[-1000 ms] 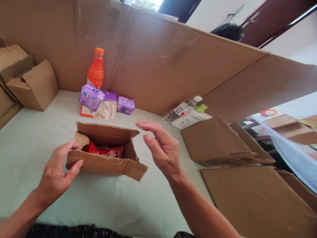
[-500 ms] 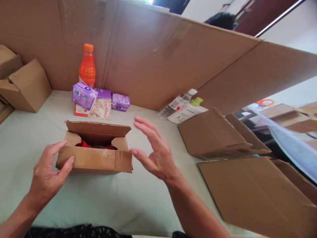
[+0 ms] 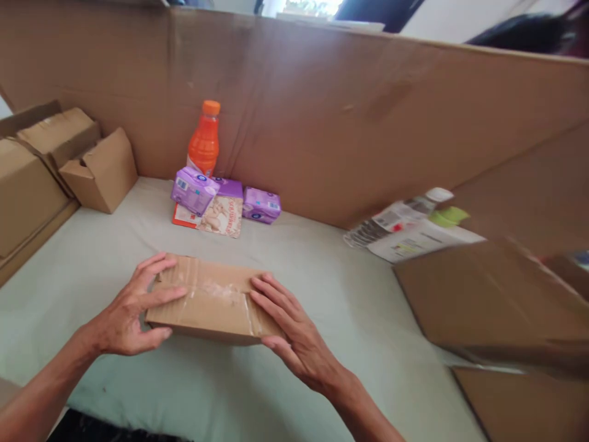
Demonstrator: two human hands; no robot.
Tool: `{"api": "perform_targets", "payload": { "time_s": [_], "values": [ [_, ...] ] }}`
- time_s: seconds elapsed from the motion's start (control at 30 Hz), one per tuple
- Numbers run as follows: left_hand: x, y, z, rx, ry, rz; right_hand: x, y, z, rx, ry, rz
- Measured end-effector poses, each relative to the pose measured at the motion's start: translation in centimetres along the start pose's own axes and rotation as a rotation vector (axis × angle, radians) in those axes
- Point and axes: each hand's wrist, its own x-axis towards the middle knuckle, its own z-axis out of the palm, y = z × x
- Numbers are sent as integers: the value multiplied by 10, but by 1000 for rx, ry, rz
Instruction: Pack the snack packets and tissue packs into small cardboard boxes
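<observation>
A small cardboard box (image 3: pixel 212 298) lies on the pale green cloth in front of me, its flaps folded down and old clear tape across the top. My left hand (image 3: pixel 133 310) grips its left end, fingers over the top and thumb under the near edge. My right hand (image 3: pixel 294 334) lies on the right end with fingers stretched flat on the top flap. What is inside the box is hidden.
An orange drink bottle (image 3: pixel 203 139), purple packets (image 3: pixel 193 190) and a printed pack (image 3: pixel 221 215) stand by the cardboard back wall (image 3: pixel 350 123). More boxes (image 3: pixel 99 172) sit at left. A water bottle (image 3: pixel 396 216), a white pouch (image 3: pixel 421 242) and flat cardboard (image 3: pixel 497 301) lie at right.
The box's flaps, open a second ago with red packets showing, are now folded shut. Both hands moved onto the box top. The view swung a little.
</observation>
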Motion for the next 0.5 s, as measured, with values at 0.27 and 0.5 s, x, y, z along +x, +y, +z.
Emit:
{"api": "perform_targets", "payload": {
  "time_s": [0.27,0.5],
  "values": [
    [-70,9,-31,354,230,-147,88,12,64,147,2,-91],
    [-129,-12,-70,846,477,-446,264,-55,166,264,-147,247]
  ]
}}
